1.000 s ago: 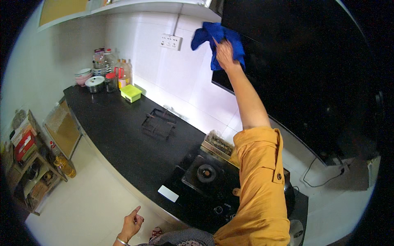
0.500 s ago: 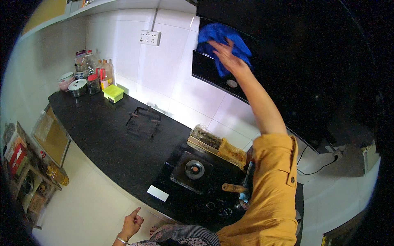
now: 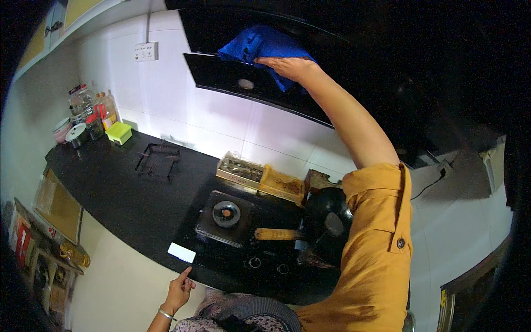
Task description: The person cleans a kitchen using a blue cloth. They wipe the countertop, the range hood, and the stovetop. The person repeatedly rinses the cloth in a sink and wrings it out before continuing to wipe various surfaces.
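My right hand [image 3: 289,67] is raised high and presses a blue cloth [image 3: 251,47] against the black range hood [image 3: 243,83] above the stove. Its fingers lie flat on the cloth. My left hand [image 3: 180,288] hangs low by the front edge of the black counter [image 3: 110,182], empty, with its fingers loosely curled and the index finger sticking out near a white label on the stove front. Below the hood sits a black gas stove [image 3: 232,221] with a bare burner [image 3: 226,212]. A black wok [image 3: 326,216] with a wooden handle stands on the right burner.
A loose pan support grate [image 3: 156,159] lies on the counter left of the stove. Jars, bottles, bowls and a green box [image 3: 119,133] crowd the far left corner. A tray of utensils [image 3: 260,176] sits against the white tiled wall. A wall socket [image 3: 145,51] is upper left.
My right hand has swept the blue cloth across the hood's front. The view has shifted, with the stove and counter now lying more to the centre. My left hand stays low.
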A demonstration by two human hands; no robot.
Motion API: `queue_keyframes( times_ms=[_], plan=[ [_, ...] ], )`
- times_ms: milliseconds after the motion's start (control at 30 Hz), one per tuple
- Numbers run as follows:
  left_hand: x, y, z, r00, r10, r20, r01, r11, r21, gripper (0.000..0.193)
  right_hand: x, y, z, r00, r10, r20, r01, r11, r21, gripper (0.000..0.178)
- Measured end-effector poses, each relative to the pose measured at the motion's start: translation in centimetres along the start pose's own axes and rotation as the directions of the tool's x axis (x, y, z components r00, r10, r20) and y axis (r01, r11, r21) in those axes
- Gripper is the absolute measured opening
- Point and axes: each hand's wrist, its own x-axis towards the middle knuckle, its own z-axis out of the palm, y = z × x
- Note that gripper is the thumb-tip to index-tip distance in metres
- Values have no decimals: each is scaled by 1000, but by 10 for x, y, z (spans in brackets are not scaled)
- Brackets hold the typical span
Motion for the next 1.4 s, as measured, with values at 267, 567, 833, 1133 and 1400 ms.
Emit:
queue_keyframes(
  times_ms=[267,567,833,1133,1400],
  plan=[
    [9,68,49,1000,9,-20,-10,998,-65,43,-158,-3,86,918,-320,233,329,944,-1,51],
    [15,101,118,998,45,-35,-48,993,-110,38,-417,-11,189,703,-484,521,578,815,-22,50],
    [14,120,170,996,73,43,-67,990,-126,38,-598,-14,234,679,-207,704,261,965,32,46],
    [-3,118,160,995,90,47,-87,994,-62,39,-629,-3,135,549,546,633,-829,257,497,48],
    [-8,109,150,994,71,80,-65,995,-74,40,-589,51,116,-558,528,640,-579,-800,154,60]
  ],
)
